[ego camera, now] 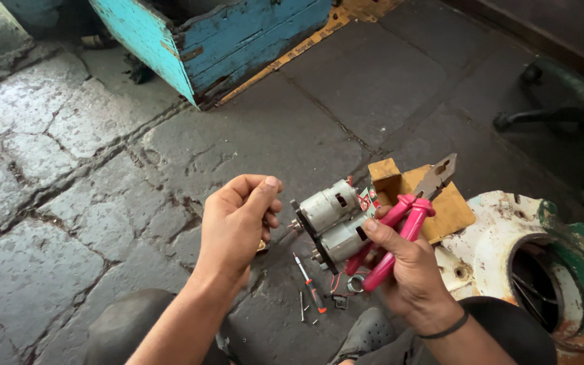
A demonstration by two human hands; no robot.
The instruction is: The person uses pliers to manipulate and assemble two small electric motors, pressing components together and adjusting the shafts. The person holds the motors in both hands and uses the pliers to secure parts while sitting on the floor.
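Right hand point(407, 270) grasps a twin-motor assembly point(332, 220) together with pink-handled pliers point(400, 230), fingers clenched around both, above the stone floor point(69, 203). Left hand point(234, 223) is closed at the motor shaft end; whether it pinches anything cannot be told. Judged step: working the shaft fitting. A small screwdriver point(309, 282) lies below.

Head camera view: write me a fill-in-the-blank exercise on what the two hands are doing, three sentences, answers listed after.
1. The right hand holds a twin motor assembly together with pliers whose handles are ____ in colour.
2. The small screwdriver lies on the stone ____, below the motors.
3. The left hand is curled with its fingertips close to the ____ end of the motors.

Missing words: pink; floor; shaft
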